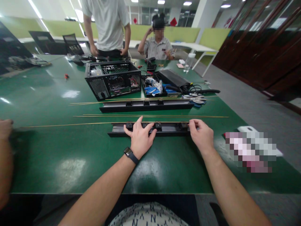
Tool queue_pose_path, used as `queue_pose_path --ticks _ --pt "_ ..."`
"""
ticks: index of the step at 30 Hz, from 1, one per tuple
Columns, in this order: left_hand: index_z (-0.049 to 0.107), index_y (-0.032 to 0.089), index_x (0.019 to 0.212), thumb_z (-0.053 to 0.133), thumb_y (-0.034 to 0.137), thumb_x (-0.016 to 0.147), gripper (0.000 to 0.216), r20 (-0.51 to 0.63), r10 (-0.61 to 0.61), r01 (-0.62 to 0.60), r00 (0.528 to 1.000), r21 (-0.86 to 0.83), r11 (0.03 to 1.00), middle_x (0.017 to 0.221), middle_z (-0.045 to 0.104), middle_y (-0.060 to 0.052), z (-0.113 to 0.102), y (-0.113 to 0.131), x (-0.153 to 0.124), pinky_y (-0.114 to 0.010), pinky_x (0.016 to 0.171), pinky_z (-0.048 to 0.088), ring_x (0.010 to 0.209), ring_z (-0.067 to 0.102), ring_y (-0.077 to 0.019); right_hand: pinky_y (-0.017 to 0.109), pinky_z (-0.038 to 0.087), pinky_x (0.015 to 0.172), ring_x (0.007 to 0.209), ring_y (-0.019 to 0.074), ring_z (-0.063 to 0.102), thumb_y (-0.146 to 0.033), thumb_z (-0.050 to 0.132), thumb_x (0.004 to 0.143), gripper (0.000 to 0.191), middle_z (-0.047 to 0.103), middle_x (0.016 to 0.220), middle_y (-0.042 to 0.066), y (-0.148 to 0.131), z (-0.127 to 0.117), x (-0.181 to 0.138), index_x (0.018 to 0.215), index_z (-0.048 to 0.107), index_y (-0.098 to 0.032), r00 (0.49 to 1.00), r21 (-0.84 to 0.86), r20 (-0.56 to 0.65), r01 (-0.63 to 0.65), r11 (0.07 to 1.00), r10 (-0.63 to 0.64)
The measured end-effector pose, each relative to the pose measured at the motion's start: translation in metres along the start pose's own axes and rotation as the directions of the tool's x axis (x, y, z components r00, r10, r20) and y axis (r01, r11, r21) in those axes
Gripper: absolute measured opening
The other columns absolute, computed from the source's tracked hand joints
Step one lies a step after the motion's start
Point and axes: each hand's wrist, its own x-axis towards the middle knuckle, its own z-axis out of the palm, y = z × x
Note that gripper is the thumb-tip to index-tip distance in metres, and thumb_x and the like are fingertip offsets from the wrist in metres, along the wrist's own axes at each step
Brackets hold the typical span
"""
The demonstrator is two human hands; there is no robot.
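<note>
A black metal rail [174, 133] with several small black blocks on it lies in front of me on the green table. My left hand [142, 135] rests over its middle, fingers spread, with blocks beside and beneath them. At the rail's right end, my right hand [201, 133] pinches with thumb and forefinger at the end of a thin brass rod [63, 125]; the fingers partly hide the grip. This rod runs along the rail's far edge and out to the left, toward another person's hand [6, 128]. Two more brass rods [94, 115] lie just beyond.
Farther back is a second black rail [145, 108] with rods along it. Behind it stand an open computer case [113, 81] and a tray of gloves [154, 88]. A phone-like white object [246, 129] lies at right. Two people [105, 25] are across the green table [47, 153].
</note>
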Motion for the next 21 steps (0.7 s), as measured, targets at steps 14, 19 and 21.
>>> queue_pose_path --ticks 14,19,21 --pt "0.08 0.04 0.126 0.067 0.045 0.103 0.027 -0.015 0.008 -0.007 1.0 0.004 1.0 0.167 0.05 -0.016 0.0021 -0.0013 -0.0002 -0.087 0.122 0.008 0.148 0.053 -0.0377 0.04 0.054 0.088 0.088 0.0276 0.074 -0.055 0.056 0.1 0.039 0.081 0.09 0.009 0.0014 0.0008 0.0009 0.098 0.079 -0.023 1.0 0.007 -0.016 0.022 1.0 -0.022" --pt "0.08 0.04 0.126 0.068 0.045 0.103 0.027 -0.014 0.01 -0.01 1.0 0.005 1.0 0.167 0.05 -0.016 0.0018 -0.0014 -0.0005 -0.087 0.122 0.01 0.148 0.053 -0.0385 0.039 0.055 0.088 0.087 0.0272 0.074 -0.055 0.056 0.1 0.039 0.08 0.089 0.008 -0.0009 -0.0004 0.0003 0.097 0.079 -0.024 1.0 0.014 -0.008 0.017 1.0 -0.017" --pt "0.08 0.04 0.126 0.067 0.045 0.103 0.027 -0.011 0.008 -0.008 1.0 0.006 1.0 0.168 0.049 -0.016 0.0016 -0.0013 -0.0005 -0.087 0.122 0.01 0.148 0.053 -0.0387 0.039 0.054 0.088 0.087 0.0271 0.074 -0.055 0.055 0.099 0.039 0.08 0.089 0.009 -0.002 -0.0009 0.0003 0.096 0.079 -0.024 1.0 0.014 -0.009 0.017 1.0 -0.017"
